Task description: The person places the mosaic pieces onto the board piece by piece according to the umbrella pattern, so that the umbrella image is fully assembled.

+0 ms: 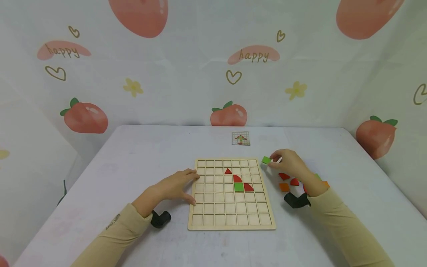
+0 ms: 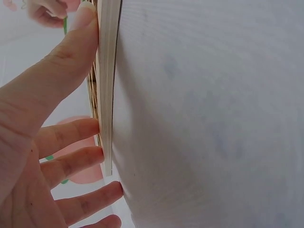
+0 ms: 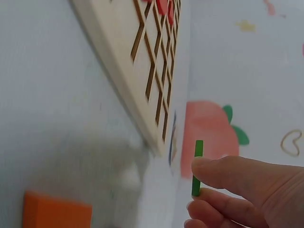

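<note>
A square wooden grid board (image 1: 213, 209) lies on the table. My left hand (image 1: 173, 185) touches its left edge with spread fingers; in the left wrist view the thumb (image 2: 71, 54) rests at the rim. Off the board's far right corner, my right hand (image 1: 290, 163) pinches a green square tile (image 1: 265, 160) between thumb and fingers. The right wrist view shows this tile (image 3: 198, 149) edge-on, raised beside the board. Set in the grid are a red triangle (image 1: 228, 171), two red quarter-circle tiles (image 1: 237, 178) and another green square (image 1: 238, 187).
Loose red tiles (image 1: 295, 182) and an orange square tile (image 1: 284, 187) lie right of the board. More tiles are partly hidden by the right forearm. A small pattern card (image 1: 241, 138) lies beyond the board. A printed cloth (image 1: 186, 74) hangs behind the table.
</note>
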Action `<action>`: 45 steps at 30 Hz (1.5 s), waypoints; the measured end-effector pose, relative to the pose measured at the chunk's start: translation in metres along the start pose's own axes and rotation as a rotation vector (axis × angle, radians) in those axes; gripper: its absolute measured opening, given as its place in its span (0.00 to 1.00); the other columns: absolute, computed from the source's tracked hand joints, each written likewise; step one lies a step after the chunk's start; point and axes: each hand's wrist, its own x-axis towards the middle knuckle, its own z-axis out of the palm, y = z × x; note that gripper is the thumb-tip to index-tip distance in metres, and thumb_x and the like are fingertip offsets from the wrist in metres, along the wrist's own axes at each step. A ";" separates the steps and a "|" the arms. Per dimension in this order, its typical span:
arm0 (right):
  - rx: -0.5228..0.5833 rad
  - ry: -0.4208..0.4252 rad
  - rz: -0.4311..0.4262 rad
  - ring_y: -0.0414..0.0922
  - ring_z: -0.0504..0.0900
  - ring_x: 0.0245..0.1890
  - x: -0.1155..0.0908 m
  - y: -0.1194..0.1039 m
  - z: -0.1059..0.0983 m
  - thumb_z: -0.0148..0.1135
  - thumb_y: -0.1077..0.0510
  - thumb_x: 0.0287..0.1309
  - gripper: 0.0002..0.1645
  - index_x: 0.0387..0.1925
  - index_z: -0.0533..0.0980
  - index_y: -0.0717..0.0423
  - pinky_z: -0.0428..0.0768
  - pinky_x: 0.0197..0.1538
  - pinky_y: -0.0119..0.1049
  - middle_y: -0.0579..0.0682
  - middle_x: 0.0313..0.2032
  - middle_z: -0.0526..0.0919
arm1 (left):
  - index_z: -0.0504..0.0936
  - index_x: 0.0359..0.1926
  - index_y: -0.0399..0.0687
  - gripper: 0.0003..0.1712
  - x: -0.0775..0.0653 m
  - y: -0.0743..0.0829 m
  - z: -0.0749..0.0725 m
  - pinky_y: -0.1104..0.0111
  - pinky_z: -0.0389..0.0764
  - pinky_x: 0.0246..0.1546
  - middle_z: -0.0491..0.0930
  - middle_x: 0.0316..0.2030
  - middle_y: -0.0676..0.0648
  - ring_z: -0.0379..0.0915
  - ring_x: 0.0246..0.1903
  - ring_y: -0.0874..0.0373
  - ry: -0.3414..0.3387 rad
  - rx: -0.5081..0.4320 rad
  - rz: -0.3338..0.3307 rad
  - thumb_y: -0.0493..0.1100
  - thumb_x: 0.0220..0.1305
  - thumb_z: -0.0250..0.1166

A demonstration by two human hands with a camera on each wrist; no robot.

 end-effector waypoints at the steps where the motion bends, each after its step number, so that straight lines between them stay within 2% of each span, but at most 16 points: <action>1: -0.001 -0.007 -0.012 0.47 0.77 0.31 0.000 -0.004 0.002 0.63 0.57 0.54 0.17 0.42 0.78 0.67 0.74 0.31 0.31 0.59 0.35 0.81 | 0.65 0.64 0.38 0.50 0.000 0.000 0.000 0.49 0.66 0.63 0.61 0.66 0.37 0.60 0.64 0.38 0.001 0.000 0.000 0.59 0.44 0.72; 11: 0.003 -0.088 -0.081 0.44 0.75 0.30 0.003 -0.032 0.022 0.65 0.57 0.53 0.16 0.41 0.78 0.63 0.73 0.29 0.31 0.54 0.34 0.80 | 0.66 0.63 0.38 0.50 0.000 -0.001 0.001 0.49 0.66 0.63 0.61 0.66 0.36 0.61 0.63 0.38 0.001 0.004 0.000 0.59 0.44 0.72; 17: -0.002 -0.106 -0.158 0.43 0.76 0.31 0.002 -0.049 0.031 0.65 0.58 0.53 0.14 0.40 0.79 0.62 0.75 0.32 0.32 0.53 0.34 0.81 | 0.66 0.64 0.38 0.49 0.001 -0.001 0.002 0.49 0.66 0.63 0.61 0.66 0.36 0.61 0.64 0.38 0.001 -0.008 -0.004 0.58 0.45 0.72; 28: -0.047 -0.132 -0.249 0.39 0.73 0.26 0.006 -0.068 0.050 0.67 0.57 0.52 0.12 0.38 0.81 0.58 0.72 0.29 0.28 0.49 0.31 0.82 | 0.66 0.63 0.38 0.49 0.001 -0.003 0.002 0.49 0.66 0.62 0.62 0.66 0.36 0.61 0.63 0.38 0.002 0.000 0.007 0.59 0.45 0.72; 45: -0.131 -0.154 -0.246 0.39 0.75 0.30 0.010 -0.082 0.063 0.69 0.56 0.50 0.11 0.36 0.82 0.54 0.74 0.32 0.30 0.46 0.31 0.82 | 0.66 0.64 0.39 0.49 0.001 -0.002 0.001 0.49 0.65 0.63 0.62 0.66 0.36 0.60 0.64 0.37 -0.004 -0.022 -0.008 0.58 0.44 0.72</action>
